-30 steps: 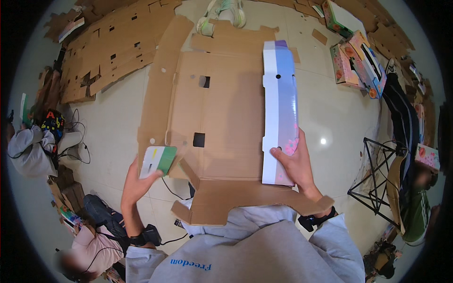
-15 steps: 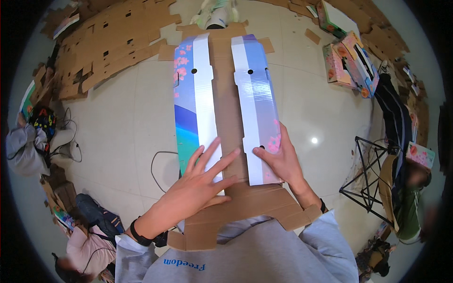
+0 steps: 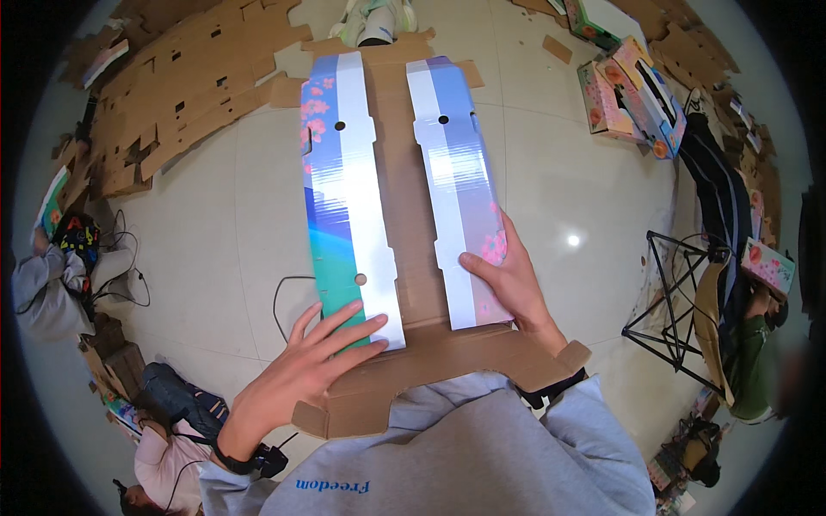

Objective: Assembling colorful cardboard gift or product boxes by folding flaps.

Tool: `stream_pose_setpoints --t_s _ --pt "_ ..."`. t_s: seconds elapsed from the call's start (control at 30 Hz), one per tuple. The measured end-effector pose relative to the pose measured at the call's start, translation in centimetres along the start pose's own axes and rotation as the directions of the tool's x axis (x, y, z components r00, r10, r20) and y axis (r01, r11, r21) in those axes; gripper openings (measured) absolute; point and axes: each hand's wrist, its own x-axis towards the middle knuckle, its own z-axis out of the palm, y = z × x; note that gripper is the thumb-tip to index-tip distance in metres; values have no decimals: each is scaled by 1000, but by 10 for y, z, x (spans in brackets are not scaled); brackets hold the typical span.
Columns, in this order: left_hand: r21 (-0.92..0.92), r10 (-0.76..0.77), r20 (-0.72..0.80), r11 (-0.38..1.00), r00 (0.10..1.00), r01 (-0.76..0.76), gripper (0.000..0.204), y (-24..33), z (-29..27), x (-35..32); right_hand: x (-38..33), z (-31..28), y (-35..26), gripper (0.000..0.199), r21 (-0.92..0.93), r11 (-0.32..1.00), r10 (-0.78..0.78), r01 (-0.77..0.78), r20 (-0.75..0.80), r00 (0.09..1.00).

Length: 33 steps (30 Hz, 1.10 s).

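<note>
A: What is seen at frame centre?
B: A flat cardboard box blank [image 3: 404, 198], its 2 printed blue flaps folded inward.

A: And the hands?
B: The left hand [image 3: 318, 353] is pressed flat, fingers spread, on the left flap [image 3: 344, 189]; the right hand [image 3: 508, 279] lies open on the right flap [image 3: 456, 181].

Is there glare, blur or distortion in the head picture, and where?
In the head view: glare streaks lie on the glossy right flap and, more weakly, on the left flap; a small bright lamp reflection sits on the floor tiles; the fisheye lens bends tile seams toward the dark rim; the left hand and right hand look sharp.
</note>
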Motion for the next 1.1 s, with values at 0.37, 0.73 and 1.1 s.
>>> stream_pose_setpoints --t_s 0.37,0.73,1.1 --pt "-763 -684 -435 626 586 164 110 -22 67 59 8 -48 -6 49 234 972 81 -36 -186 979" --pt "-638 -540 -499 758 678 134 90 -22 56 60 -15 -2 -26 31 -705 695 -465 144 -287 837" --pt "-802 -674 -388 583 628 129 46 -38 50 77 10 -4 -5 37 -471 861 -327 192 -223 918"
